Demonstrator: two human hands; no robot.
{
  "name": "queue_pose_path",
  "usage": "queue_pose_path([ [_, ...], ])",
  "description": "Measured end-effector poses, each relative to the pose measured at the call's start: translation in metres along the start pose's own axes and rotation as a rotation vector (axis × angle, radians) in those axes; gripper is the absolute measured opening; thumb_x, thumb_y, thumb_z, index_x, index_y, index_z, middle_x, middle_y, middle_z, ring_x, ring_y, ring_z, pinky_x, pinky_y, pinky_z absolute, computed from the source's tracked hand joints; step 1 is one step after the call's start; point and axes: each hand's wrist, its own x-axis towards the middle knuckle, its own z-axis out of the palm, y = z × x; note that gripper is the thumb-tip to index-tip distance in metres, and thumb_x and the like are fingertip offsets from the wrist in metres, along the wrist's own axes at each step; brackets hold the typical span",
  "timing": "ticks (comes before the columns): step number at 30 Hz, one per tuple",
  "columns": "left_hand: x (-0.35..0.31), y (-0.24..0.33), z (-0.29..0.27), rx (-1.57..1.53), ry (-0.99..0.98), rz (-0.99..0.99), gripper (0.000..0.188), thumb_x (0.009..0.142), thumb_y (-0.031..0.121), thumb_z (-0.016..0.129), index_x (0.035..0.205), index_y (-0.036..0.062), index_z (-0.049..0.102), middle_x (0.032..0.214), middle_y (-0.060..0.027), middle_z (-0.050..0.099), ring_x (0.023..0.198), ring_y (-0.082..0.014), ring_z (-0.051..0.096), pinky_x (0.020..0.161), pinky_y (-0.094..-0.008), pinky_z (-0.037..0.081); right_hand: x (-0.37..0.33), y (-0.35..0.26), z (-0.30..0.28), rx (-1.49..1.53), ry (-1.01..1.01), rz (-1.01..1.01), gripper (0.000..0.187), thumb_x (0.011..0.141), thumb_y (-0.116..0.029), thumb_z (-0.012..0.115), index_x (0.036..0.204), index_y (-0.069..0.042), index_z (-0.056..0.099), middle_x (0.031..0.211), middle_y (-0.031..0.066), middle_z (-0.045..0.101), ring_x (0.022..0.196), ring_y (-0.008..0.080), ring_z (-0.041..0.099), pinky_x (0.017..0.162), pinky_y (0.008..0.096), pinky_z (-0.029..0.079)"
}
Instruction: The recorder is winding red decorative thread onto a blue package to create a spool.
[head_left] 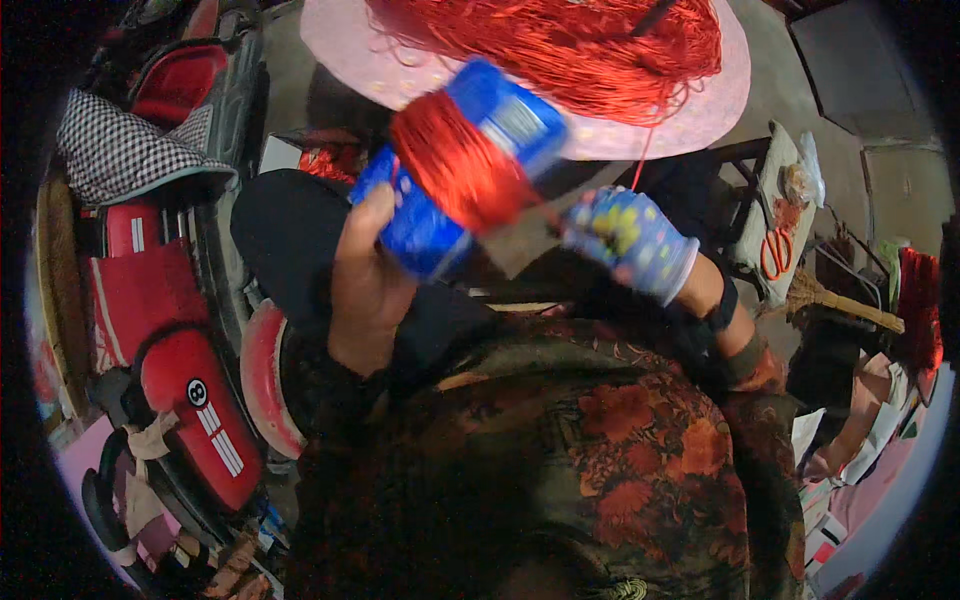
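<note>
My left hand (366, 265), bare, grips one end of a blue block-shaped pack (525, 120) held up at a tilt. Around the pack's middle runs a thick band of wound shiny red cord (455, 160), slightly blurred by motion. My right hand (628, 238) wears a bluish glove with yellow flowers. Its fingers are closed on the red cord just right of the pack. From this hand a thin strand (640, 165) leads up to a large loose heap of red cord (590, 55). The heap lies on a pink round-edged surface (700, 120) ahead of me.
On the right, orange-handled scissors (776, 252) lie on a pale padded seat (762, 210), near a straw hand broom (835, 300). To the left stands a red and black vehicle (200, 420) with a checkered cloth (140, 140). A red-rimmed round object (270, 385) is beside my leg.
</note>
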Motion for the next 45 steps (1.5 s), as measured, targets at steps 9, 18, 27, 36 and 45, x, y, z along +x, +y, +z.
queue_pose_path([
  [9, -0.003, -0.009, 0.001, 0.756, -0.244, -0.402, 0.041, 0.079, 0.025, 0.074, 0.110, 0.0017, 0.060, 0.095, -0.0021, 0.063, 0.085, -0.0090, 0.060, 0.077, -0.0269, 0.050, 0.032, -0.003, -0.055, 0.608, -0.008, -0.107, 0.022, 0.081, -0.025, 0.080, 0.079, -0.006, 0.069, 0.075, 0.0021, 0.069, 0.069, 0.0070, 0.062, 0.063, 0.0270, 0.050],
  [18, -0.008, -0.013, 0.009, 0.153, -0.016, -0.135, 0.045, 0.085, 0.015, 0.067, 0.126, 0.0023, 0.053, 0.108, -0.0045, 0.062, 0.096, -0.0144, 0.063, 0.088, -0.0324, 0.050, 0.003, -0.012, 0.006, 1.181, 0.224, 0.097, 0.076, 0.093, -0.047, 0.060, 0.149, -0.005, 0.031, 0.136, 0.0152, 0.051, 0.115, 0.0240, 0.058, 0.099, 0.0357, 0.046],
  [27, -0.027, -0.052, 0.012, 0.214, -0.038, -0.268, 0.050, 0.085, 0.017, 0.069, 0.128, 0.0028, 0.049, 0.114, -0.0071, 0.060, 0.102, -0.0162, 0.061, 0.092, -0.0350, 0.049, -0.013, -0.022, 0.023, 0.755, 0.509, -0.021, 0.142, 0.050, -0.043, 0.097, 0.155, -0.008, 0.009, 0.158, 0.0149, 0.021, 0.141, 0.0295, 0.034, 0.115, 0.0429, 0.029],
  [36, -0.027, -0.028, -0.003, 0.694, -0.340, -0.492, 0.069, 0.084, 0.023, 0.073, 0.138, -0.0026, 0.039, 0.129, -0.0110, 0.055, 0.117, -0.0179, 0.056, 0.098, -0.0328, 0.046, -0.054, -0.022, 0.029, 0.584, 0.512, 0.094, 0.101, 0.063, -0.029, 0.092, 0.143, -0.004, 0.037, 0.141, 0.0171, 0.050, 0.132, 0.0321, 0.048, 0.110, 0.0413, 0.038],
  [45, -0.028, -0.042, -0.007, 0.498, -0.396, -0.234, 0.102, 0.072, 0.022, 0.086, 0.151, 0.0007, 0.025, 0.144, -0.0137, 0.045, 0.130, -0.0207, 0.047, 0.108, -0.0346, 0.039, -0.057, -0.042, 0.004, 0.367, 0.345, 0.036, 0.103, 0.059, -0.038, 0.093, 0.142, -0.003, 0.042, 0.139, 0.0174, 0.051, 0.131, 0.0340, 0.047, 0.110, 0.0420, 0.037],
])
